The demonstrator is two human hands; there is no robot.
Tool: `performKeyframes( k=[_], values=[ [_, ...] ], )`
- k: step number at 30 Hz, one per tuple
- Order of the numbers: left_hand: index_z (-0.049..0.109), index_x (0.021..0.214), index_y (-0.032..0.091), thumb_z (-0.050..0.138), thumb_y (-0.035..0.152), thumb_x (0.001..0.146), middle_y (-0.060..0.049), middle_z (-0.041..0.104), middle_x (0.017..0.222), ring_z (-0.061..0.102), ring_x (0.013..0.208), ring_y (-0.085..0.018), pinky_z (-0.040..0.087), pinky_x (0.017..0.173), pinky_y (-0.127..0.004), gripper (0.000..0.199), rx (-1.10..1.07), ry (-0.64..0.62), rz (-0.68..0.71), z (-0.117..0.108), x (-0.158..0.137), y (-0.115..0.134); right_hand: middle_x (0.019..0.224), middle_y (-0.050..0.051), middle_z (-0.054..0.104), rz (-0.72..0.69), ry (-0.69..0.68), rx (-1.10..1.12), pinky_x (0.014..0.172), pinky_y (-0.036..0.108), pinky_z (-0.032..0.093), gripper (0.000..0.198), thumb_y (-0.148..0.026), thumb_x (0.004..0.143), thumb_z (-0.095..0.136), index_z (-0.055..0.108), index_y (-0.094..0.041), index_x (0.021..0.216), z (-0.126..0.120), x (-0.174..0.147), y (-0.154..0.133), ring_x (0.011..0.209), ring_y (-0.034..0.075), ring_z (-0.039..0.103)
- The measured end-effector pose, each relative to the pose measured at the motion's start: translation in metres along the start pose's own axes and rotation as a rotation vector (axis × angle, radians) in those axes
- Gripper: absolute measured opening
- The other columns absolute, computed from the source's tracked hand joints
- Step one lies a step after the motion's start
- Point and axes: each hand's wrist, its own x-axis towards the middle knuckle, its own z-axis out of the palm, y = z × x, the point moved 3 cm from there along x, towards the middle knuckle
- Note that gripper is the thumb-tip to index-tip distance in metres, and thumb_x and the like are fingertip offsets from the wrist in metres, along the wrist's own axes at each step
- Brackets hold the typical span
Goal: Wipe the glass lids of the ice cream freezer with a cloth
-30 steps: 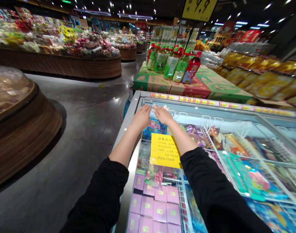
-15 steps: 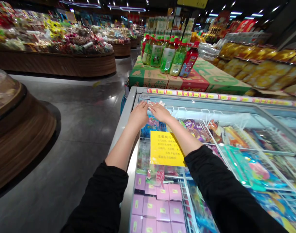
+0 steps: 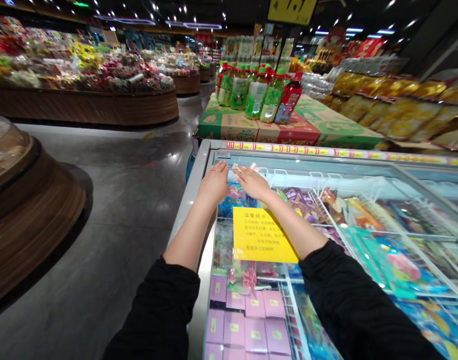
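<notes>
My right hand (image 3: 254, 183) presses a crumpled white tissue (image 3: 254, 166) onto the sliding glass top of a chest freezer (image 3: 194, 192). Bits of the tissue stick out past its fingertips and beside the knuckles. To its left, my left hand (image 3: 214, 184) lies flat on the glass near the far left corner, fingers stretched out, holding nothing. A yellow paper notice (image 3: 261, 234) with printed text is on the glass, partly covered by my right forearm. Under the glass sit pink boxes (image 3: 234, 327) and colourful ice-cream packs (image 3: 294, 197) in white wire baskets.
Green and red drink bottles (image 3: 257, 92) stand on cartons (image 3: 229, 125) behind the freezer. A strip of price labels (image 3: 289, 149) runs along its far edge. Wooden display islands (image 3: 112, 102) heaped with packaged goods stand left, across the grey floor (image 3: 134, 200). Yellow bags (image 3: 405, 110) are stacked right.
My right hand has slid a little to the right with the tissue, widening the gap between my hands. My left hand stays near the corner. The view has tilted slightly upward.
</notes>
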Motion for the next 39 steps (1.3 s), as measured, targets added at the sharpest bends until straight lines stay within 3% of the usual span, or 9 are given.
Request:
performKeyframes(
  k=[4, 9, 14, 19, 25, 30, 35, 39],
  values=[
    [0.047, 0.161, 0.002, 0.046, 0.0, 0.093, -0.018, 0.042, 0.171, 0.035, 0.163, -0.026, 0.027, 0.135, -0.04, 0.068, -0.007, 0.009, -0.001, -0.001, -0.001, 0.0, 0.177, 0.003, 0.035, -0.035, -0.048, 0.021, 0.135, 0.047, 0.024, 0.057, -0.035, 0.113, 0.033, 0.044, -0.024, 0.168, -0.001, 0.023, -0.011, 0.164, 0.03, 0.03],
    [0.047, 0.16, -0.001, 0.044, -0.001, 0.093, -0.018, 0.043, 0.171, 0.035, 0.163, -0.027, 0.025, 0.136, -0.04, 0.067, -0.012, -0.004, 0.016, -0.004, -0.002, 0.001, 0.178, 0.008, 0.032, 0.054, -0.049, 0.031, 0.134, 0.047, 0.026, 0.058, -0.033, 0.113, 0.033, 0.042, -0.018, 0.169, -0.008, 0.061, 0.002, 0.164, 0.031, 0.03],
    [0.047, 0.161, 0.0, 0.045, 0.0, 0.094, -0.017, 0.042, 0.172, 0.035, 0.163, -0.026, 0.025, 0.136, -0.039, 0.067, -0.016, -0.01, 0.004, -0.005, -0.003, 0.002, 0.176, 0.01, 0.037, 0.083, 0.012, -0.01, 0.134, 0.048, 0.028, 0.058, -0.034, 0.113, 0.03, 0.045, -0.017, 0.167, -0.002, 0.053, 0.017, 0.163, 0.031, 0.034],
    [0.05, 0.159, 0.001, 0.046, -0.002, 0.092, -0.019, 0.044, 0.17, 0.035, 0.163, -0.026, 0.026, 0.136, -0.04, 0.067, -0.028, 0.009, 0.007, -0.005, -0.004, 0.003, 0.175, 0.011, 0.039, 0.073, 0.027, -0.033, 0.134, 0.049, 0.027, 0.059, -0.035, 0.113, 0.031, 0.045, -0.016, 0.167, 0.007, 0.035, 0.009, 0.162, 0.033, 0.035],
    [0.048, 0.161, 0.002, 0.048, 0.0, 0.093, -0.019, 0.044, 0.17, 0.036, 0.162, -0.027, 0.027, 0.136, -0.04, 0.068, -0.043, 0.025, 0.005, -0.002, -0.003, 0.002, 0.176, 0.006, 0.037, -0.022, -0.024, 0.035, 0.136, 0.044, 0.023, 0.058, -0.036, 0.114, 0.032, 0.044, -0.019, 0.167, 0.005, 0.073, 0.0, 0.164, 0.028, 0.031],
    [0.05, 0.16, 0.004, 0.047, 0.001, 0.094, -0.017, 0.043, 0.171, 0.035, 0.163, -0.025, 0.026, 0.136, -0.039, 0.066, -0.051, 0.02, 0.003, -0.003, -0.004, 0.001, 0.178, 0.008, 0.032, 0.029, -0.055, 0.055, 0.135, 0.045, 0.023, 0.059, -0.034, 0.113, 0.032, 0.042, -0.016, 0.168, -0.001, 0.101, 0.014, 0.165, 0.03, 0.028],
    [0.051, 0.159, 0.003, 0.046, 0.001, 0.094, -0.017, 0.043, 0.171, 0.035, 0.163, -0.025, 0.027, 0.136, -0.041, 0.065, -0.054, 0.013, -0.004, -0.006, -0.005, 0.003, 0.177, 0.014, 0.032, 0.09, -0.025, 0.02, 0.134, 0.046, 0.025, 0.061, -0.033, 0.113, 0.029, 0.041, -0.01, 0.167, 0.0, 0.083, 0.03, 0.165, 0.03, 0.03],
    [0.051, 0.158, 0.001, 0.046, -0.002, 0.093, -0.018, 0.045, 0.169, 0.036, 0.163, -0.026, 0.027, 0.136, -0.041, 0.066, -0.041, 0.017, -0.009, -0.007, -0.006, 0.006, 0.175, 0.009, 0.038, 0.008, 0.017, 0.005, 0.136, 0.049, 0.023, 0.061, -0.04, 0.114, 0.026, 0.044, -0.016, 0.167, 0.005, 0.065, 0.031, 0.164, 0.029, 0.032]
  ],
)
